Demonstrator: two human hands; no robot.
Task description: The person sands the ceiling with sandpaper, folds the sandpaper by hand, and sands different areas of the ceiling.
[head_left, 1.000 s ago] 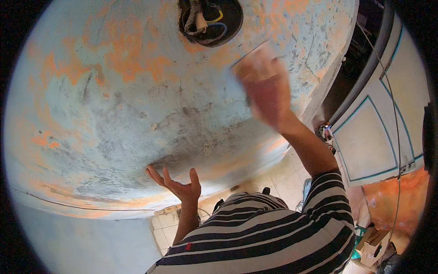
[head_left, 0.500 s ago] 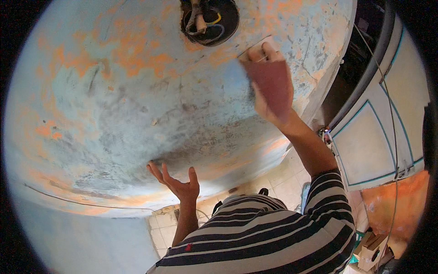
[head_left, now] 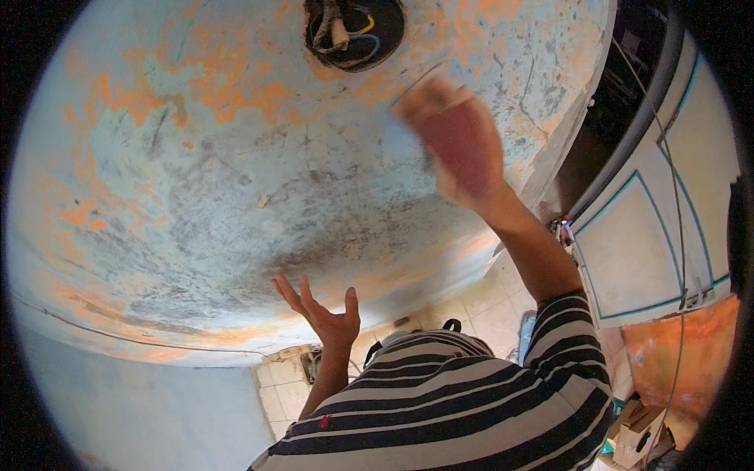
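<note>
A wall point(head_left: 236, 173) with patchy pale blue, orange and dark smudged paint fills the space before me. My right hand point(head_left: 433, 94), blurred by motion, is raised against it with its fingers closed on a sheet of reddish-brown sandpaper point(head_left: 462, 145). Part of the sheet covers the back of that hand; a thin edge shows beyond the fingertips. Lower and to the left, my left hand point(head_left: 328, 318) holds nothing. Its fingers are spread close to the wall; whether they touch it I cannot tell.
A round wall recess point(head_left: 353, 35) with exposed wires sits above my right hand. To the right, a pale door point(head_left: 628, 243) with teal trim has a cable hanging before it. A cardboard box point(head_left: 638, 432) lies at the lower right. Floor tiles point(head_left: 279, 392) show below.
My right hand and the sandpaper have shifted slightly left along the wall. My left hand has moved a little to the right, its fingers still spread.
</note>
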